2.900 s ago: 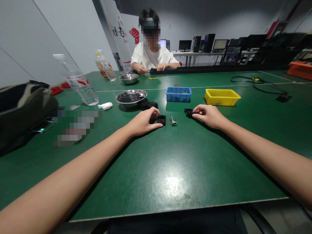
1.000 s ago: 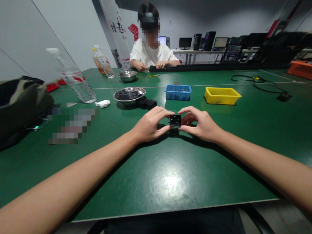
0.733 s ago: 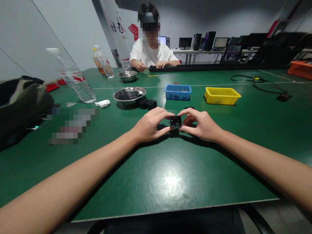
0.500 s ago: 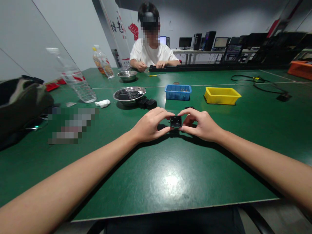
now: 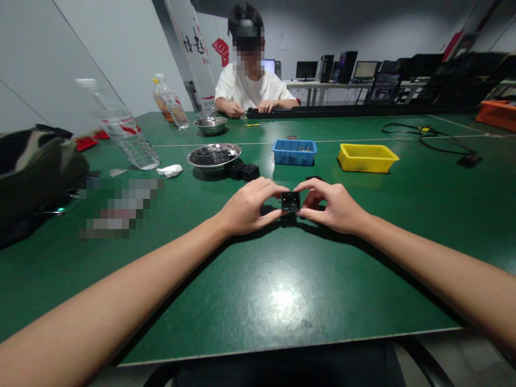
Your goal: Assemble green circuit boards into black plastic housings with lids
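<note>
Between my two hands is a small black box-shaped part [image 5: 291,201], its hollow side facing me. My left hand [image 5: 253,207] pinches its left edge with thumb and fingers. On the opposite edge, my right hand [image 5: 332,207] grips it the same way. Behind my right fingers another black piece [image 5: 313,178] is partly hidden. Two black blocks [image 5: 249,172] sit just beyond my left hand, beside a steel bowl [image 5: 194,162] that holds more black parts.
A blue bin [image 5: 294,160] with small pieces and a yellow bin [image 5: 367,165] stand past my hands. Water bottles [image 5: 129,137] and a crumpled tissue [image 5: 170,171] are on the left. Across the green table [image 5: 226,301] a person [image 5: 253,86] handles a long black bar [image 5: 342,111].
My hands and the black part stay in place. Across the table, the person's hand on the left has shifted very slightly.
</note>
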Demonstrator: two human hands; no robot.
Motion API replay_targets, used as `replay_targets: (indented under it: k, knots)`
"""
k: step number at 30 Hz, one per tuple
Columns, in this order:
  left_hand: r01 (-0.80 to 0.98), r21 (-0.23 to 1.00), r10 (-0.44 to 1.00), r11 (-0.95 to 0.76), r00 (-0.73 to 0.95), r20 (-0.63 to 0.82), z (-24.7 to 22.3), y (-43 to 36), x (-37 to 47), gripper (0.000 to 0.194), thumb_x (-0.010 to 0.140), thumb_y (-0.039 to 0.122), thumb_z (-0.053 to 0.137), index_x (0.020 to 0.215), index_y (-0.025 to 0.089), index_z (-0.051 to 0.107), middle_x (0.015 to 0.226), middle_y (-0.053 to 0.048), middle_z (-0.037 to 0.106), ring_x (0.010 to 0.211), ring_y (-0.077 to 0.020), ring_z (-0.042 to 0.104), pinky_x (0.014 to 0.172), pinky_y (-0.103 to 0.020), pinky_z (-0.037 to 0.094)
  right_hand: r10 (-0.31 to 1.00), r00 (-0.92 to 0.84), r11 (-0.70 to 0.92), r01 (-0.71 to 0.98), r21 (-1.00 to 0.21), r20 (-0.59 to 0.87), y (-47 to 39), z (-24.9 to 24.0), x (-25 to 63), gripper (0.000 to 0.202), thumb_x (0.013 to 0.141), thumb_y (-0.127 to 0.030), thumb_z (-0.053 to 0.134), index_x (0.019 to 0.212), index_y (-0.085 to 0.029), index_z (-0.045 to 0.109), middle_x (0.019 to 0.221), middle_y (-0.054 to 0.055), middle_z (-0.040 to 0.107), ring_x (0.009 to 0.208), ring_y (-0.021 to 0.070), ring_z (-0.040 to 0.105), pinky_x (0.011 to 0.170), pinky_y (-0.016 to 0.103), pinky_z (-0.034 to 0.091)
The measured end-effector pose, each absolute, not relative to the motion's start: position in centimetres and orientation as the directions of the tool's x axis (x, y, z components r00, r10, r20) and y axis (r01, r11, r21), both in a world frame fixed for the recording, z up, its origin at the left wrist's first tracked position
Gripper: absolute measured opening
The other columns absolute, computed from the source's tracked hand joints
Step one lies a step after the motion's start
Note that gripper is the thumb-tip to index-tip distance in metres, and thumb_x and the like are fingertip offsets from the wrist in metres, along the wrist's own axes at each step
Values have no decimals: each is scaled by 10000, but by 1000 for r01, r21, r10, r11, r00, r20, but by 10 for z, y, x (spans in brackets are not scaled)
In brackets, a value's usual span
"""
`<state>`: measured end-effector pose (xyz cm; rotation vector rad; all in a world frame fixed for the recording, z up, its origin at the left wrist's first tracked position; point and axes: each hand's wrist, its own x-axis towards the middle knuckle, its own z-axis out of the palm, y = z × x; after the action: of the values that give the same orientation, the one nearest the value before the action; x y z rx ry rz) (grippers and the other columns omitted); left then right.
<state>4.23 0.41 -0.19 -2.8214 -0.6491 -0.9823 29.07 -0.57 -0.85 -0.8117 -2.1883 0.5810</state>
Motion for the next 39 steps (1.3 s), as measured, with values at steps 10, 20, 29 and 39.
replay_targets:
  k: [10,20,29,39]
  knots:
    - [426,68,378,-902,706,599,-2,4,42,282,936,274,648,1182,141,607,979,-87,705,894,-196,648,809,-309,526,695,-541,705,384,-597,472,-5,-9,291,329,842,-269,734,1133,-171,615,710,-18,695,603,133,659,612,236,484]
    - [422,68,376,-904,709,596,-2,5,42,277,933,264,655,1174,134,611,974,-89,705,891,-196,644,810,-308,523,700,-545,696,378,-611,461,-6,-8,291,314,846,-269,725,1124,-181,609,715,-19,696,613,134,661,618,238,484]
    - [434,88,397,-897,702,591,-1,3,43,276,941,287,639,1178,147,612,979,-88,712,902,-197,658,817,-315,531,701,-543,696,380,-608,463,-6,-8,291,316,846,-279,726,1123,-179,611,707,-20,694,604,134,657,612,237,478]
    - [442,92,408,-892,702,583,-2,5,42,281,936,293,644,1179,153,615,975,-87,712,901,-201,659,809,-313,528,694,-546,704,377,-602,469,-6,-8,291,315,850,-273,727,1126,-173,613,713,-15,701,607,133,663,615,236,484]
